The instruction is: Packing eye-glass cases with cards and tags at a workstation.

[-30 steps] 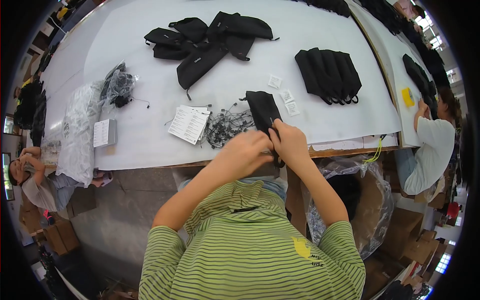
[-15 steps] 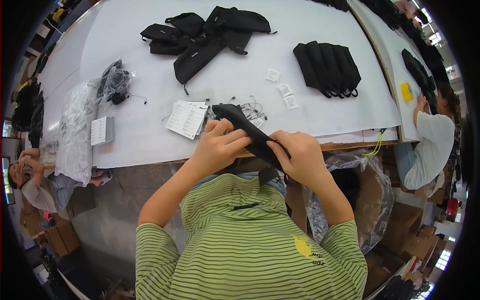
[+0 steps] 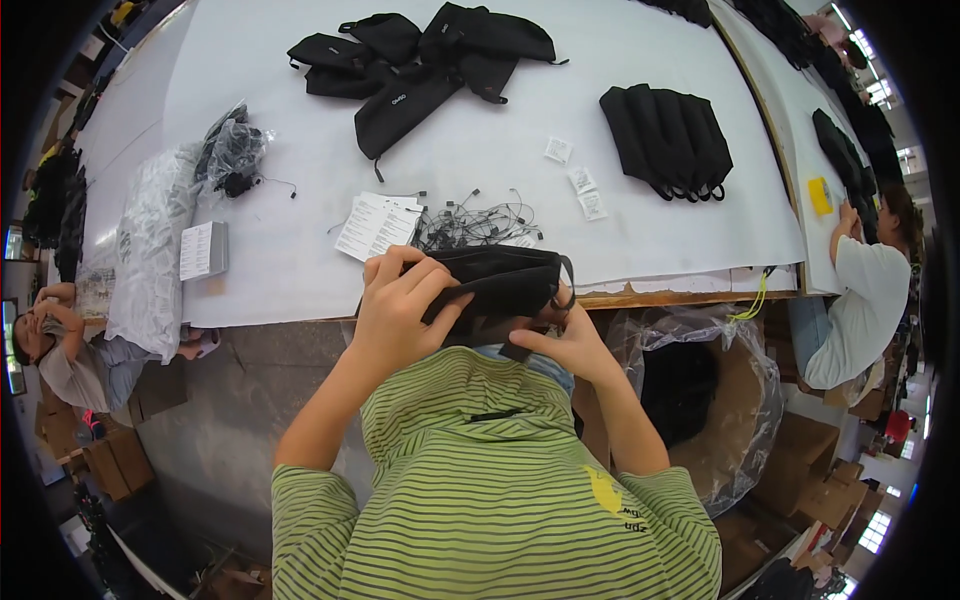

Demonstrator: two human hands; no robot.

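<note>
A black fabric pouch [image 3: 508, 280] hangs between my hands over the front edge of the table. My left hand [image 3: 396, 312] is closed on its left end, fingers over the top edge and thumb on the near side. At the other end my right hand [image 3: 574, 345] is closed on the pouch; some of its fingers are hidden behind the cloth. Its thumb lies by a small dark flap [image 3: 516, 347]. A thin black loop [image 3: 568, 270] stands out from the pouch's right end. Just beyond the pouch lie tangled black tag strings [image 3: 470, 222] and white printed cards [image 3: 375, 225].
Several black pouches [image 3: 405, 105] are heaped at the back of the white table [image 3: 300, 290]; a neat row [image 3: 665, 140] lies right. Small white labels [image 3: 582, 180], a card stack [image 3: 204, 250] and plastic-wrapped packs [image 3: 150, 250] lie around. A plastic-lined box [image 3: 740, 420] stands below right. Two people sit nearby.
The pouch has turned from slanted to nearly level and come lower, nearer to me. My left hand has moved left and down; my right hand has dropped to the pouch's right end.
</note>
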